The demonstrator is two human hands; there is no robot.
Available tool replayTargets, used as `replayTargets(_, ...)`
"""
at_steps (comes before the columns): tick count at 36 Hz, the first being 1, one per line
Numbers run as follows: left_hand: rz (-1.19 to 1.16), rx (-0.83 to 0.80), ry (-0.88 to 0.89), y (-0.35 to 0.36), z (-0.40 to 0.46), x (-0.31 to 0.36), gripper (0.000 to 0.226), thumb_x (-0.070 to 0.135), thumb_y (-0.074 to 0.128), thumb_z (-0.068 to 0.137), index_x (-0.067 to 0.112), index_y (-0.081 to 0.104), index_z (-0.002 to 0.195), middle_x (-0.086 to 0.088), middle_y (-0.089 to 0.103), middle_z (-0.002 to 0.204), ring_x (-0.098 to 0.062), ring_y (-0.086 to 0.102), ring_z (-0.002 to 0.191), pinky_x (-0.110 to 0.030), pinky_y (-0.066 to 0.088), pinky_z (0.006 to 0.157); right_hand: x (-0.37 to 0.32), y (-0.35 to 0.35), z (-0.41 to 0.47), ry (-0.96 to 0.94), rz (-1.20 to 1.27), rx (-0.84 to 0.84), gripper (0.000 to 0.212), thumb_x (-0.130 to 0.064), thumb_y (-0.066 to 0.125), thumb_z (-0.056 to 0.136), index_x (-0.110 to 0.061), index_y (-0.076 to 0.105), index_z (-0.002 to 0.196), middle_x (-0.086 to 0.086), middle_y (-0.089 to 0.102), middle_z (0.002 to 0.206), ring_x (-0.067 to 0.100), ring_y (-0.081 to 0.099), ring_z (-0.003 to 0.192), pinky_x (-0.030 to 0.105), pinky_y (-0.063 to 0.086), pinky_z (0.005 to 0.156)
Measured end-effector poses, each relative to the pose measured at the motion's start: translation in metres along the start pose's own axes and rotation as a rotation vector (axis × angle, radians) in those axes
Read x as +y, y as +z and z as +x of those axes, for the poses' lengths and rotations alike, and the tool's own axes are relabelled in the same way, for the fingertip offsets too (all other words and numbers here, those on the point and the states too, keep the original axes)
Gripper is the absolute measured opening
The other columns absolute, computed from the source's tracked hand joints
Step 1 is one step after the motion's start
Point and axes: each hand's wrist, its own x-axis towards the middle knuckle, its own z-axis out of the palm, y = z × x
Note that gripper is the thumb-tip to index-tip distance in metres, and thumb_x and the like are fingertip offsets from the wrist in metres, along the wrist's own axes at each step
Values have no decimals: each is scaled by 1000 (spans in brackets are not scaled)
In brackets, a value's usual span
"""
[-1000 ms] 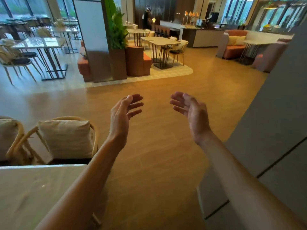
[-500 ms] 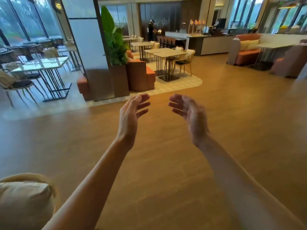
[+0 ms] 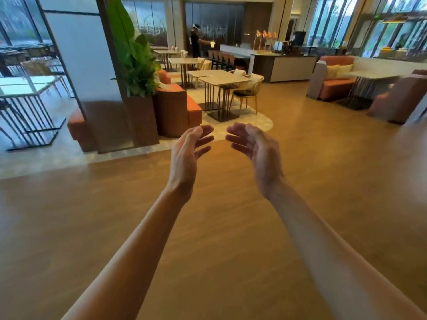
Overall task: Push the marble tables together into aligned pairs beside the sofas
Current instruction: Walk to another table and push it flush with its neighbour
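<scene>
Both hands, the left hand and right hand, are hanging over the wooden floor with fingers loosely spread, holding nothing. The marble tables are standing well ahead beside the orange sofa, whose far end is hiding behind a plant.

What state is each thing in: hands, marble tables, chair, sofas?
left hand: open, holding nothing
right hand: open, holding nothing
front marble tables: paired, tops touching
chair: upright, tucked at the pair
orange sofa: unoccupied, cushions upright
right marble table: upright beside that sofa
</scene>
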Motion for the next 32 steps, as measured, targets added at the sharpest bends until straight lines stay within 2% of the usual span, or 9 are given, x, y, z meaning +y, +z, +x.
replayTargets(8,-16,-97,-81,77,208,-80,47,39,42,96,9,65,124,-5,69,124,-19,65,116,-50,47,106,52,-62,201,25,7,114,42,-35,44,100,-9,66,124,6,74,118,19,70,112,47,50,106)
replayTargets(15,-13,-141,-105,155,358,-159,50,43,44,92,10,66,122,-3,71,122,-17,66,114,-44,50,103,106,-140,355,21,9,158,50,-45,46,92,-11,68,121,3,75,115,18,71,110,46,51,105)
replayTargets(19,6,-130,-95,202,440,-221,49,44,44,93,11,67,121,-2,71,121,-17,66,114,-44,50,103,149,-190,452,13,1,151,47,-43,45,95,-11,68,122,3,75,115,17,71,110,43,52,104)
replayTargets(24,-5,-65,-113,264,548,-283,49,43,44,92,10,67,121,-4,70,122,-19,66,115,-46,49,104,195,-254,576,45,17,110,36,-29,40,107,-10,68,122,4,76,115,18,71,110,47,51,105)
replayTargets(32,18,-4,-107,346,718,-356,50,45,44,92,11,66,122,-5,70,123,-18,65,116,-48,47,106,248,-333,769,86,31,36,36,-33,41,105,-15,70,118,4,76,114,19,71,110,45,52,104)
